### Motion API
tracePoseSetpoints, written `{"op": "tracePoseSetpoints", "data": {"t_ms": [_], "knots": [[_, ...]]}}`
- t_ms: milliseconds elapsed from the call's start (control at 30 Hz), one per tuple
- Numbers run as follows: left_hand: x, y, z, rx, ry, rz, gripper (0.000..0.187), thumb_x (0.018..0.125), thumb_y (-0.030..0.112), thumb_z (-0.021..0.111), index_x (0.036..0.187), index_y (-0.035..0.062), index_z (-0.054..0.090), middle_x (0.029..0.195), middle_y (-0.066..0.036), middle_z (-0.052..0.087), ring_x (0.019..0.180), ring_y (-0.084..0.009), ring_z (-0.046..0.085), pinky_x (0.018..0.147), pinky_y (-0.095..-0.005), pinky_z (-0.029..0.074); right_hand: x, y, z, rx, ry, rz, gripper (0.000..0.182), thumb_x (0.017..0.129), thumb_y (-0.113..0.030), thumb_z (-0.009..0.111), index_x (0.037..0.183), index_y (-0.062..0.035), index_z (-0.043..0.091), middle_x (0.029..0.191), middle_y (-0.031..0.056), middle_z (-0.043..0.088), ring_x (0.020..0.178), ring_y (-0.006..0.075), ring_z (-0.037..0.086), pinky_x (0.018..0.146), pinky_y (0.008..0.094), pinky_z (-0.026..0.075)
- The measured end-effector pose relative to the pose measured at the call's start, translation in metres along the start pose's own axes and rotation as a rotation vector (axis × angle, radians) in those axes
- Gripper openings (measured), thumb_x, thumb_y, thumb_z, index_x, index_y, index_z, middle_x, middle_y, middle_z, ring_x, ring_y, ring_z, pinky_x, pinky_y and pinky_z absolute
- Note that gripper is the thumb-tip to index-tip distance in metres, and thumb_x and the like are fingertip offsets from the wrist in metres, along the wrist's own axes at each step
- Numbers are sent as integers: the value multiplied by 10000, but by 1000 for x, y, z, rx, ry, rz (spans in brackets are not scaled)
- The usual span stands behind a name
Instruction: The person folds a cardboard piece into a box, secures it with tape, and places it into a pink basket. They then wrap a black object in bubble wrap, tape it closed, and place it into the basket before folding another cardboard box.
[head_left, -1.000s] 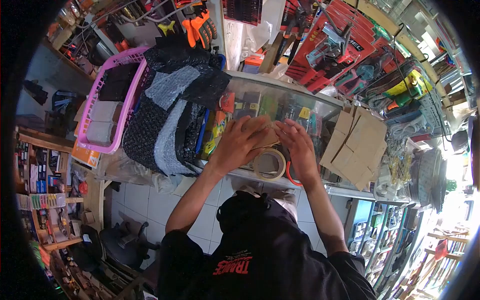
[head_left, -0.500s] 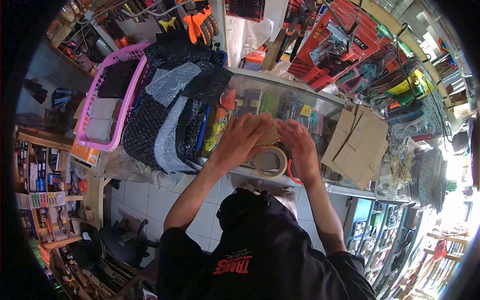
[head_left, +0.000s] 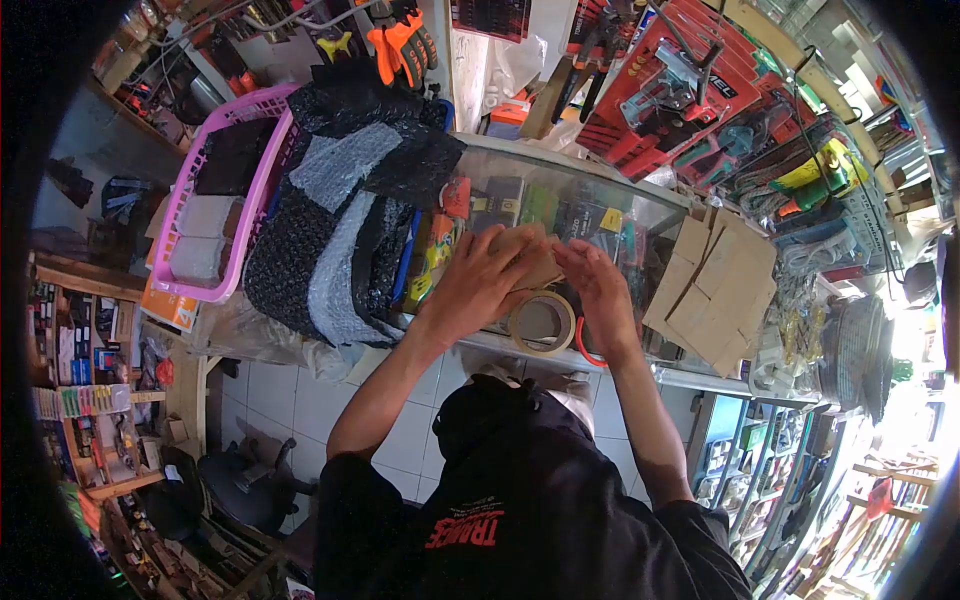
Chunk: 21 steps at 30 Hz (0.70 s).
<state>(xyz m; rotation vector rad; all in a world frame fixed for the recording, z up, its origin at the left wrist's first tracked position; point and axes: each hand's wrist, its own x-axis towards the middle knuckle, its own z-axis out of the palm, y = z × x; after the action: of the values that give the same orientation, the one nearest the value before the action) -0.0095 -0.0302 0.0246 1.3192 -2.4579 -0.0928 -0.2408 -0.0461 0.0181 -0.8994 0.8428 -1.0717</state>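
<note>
Over the glass counter, my left hand [head_left: 480, 280] lies on a small brown cardboard piece [head_left: 541, 270], its fingers spread across the top. My right hand [head_left: 598, 290] is at the cardboard's right edge, fingers extended and a little apart; whether it touches the cardboard is hard to tell. A roll of tan tape [head_left: 542, 324] sits between my hands, near the counter's front edge. Beside it, partly hidden by my right hand, is an orange-red ring [head_left: 585, 345].
Black and clear bubble wrap [head_left: 345, 230] is heaped at the left, beside a pink basket [head_left: 235, 255]. Flattened cardboard [head_left: 722, 300] lies at the right. Packaged tools [head_left: 670, 90] hang behind the counter [head_left: 650, 207]. A black chair [head_left: 245, 485] stands at lower left.
My right hand has turned slightly and its fingers are a little closer to my left hand. My left hand has barely shifted on the cardboard.
</note>
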Motion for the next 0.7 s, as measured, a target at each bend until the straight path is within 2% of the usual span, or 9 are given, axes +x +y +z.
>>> {"op": "tracePoseSetpoints", "data": {"t_ms": [67,167,267,367,467,567,700], "knots": [[1,1,-2,4,-19,-9,859,881,330,799,1639,198,419,1631,-68,436,1404,-390,455,1154,-579,380,0,1,-1,21,1,4,493,1137,-387,491,1405,21,562,1404,171,650,1379,282,574,1236,429,365],[2,1,-3,103,85,57,734,893,370,782,1539,128,530,1504,-70,517,1325,-344,472,1057,-500,450,2,2,-3,17,6,11,498,1135,-392,495,1405,22,561,1406,174,649,1375,285,577,1230,430,371],[2,1,-2,23,-32,3,816,883,342,793,1613,184,464,1623,-68,443,1397,-392,458,1152,-572,378,2,4,-5,27,-3,2,497,1136,-391,496,1405,22,558,1400,172,651,1375,283,577,1223,430,381],[1,1,-2,2,-5,8,807,873,337,797,1598,174,484,1605,-70,458,1386,-389,464,1141,-564,386,1,3,-4,5,30,14,457,1147,-330,438,1423,19,543,1425,195,647,1379,272,576,1238,425,373],[1,0,-1,18,-6,9,803,865,333,801,1586,160,495,1597,-74,465,1381,-385,468,1132,-559,393,2,4,-4,37,29,1,448,1141,-331,504,1397,32,558,1382,171,657,1362,279,590,1204,418,411],[2,-1,0,35,63,46,747,886,345,794,1539,106,521,1505,-67,529,1334,-367,490,1066,-519,443,2,1,-2,41,44,11,392,1138,-267,518,1386,34,563,1379,170,661,1333,276,615,1184,406,438],[1,0,0,37,74,38,761,895,344,790,1566,132,500,1565,-66,502,1332,-376,492,1068,-528,441,5,1,0,59,58,5,352,1131,-221,529,1366,36,576,1351,174,680,1306,272,634,1165,396,459]]}}
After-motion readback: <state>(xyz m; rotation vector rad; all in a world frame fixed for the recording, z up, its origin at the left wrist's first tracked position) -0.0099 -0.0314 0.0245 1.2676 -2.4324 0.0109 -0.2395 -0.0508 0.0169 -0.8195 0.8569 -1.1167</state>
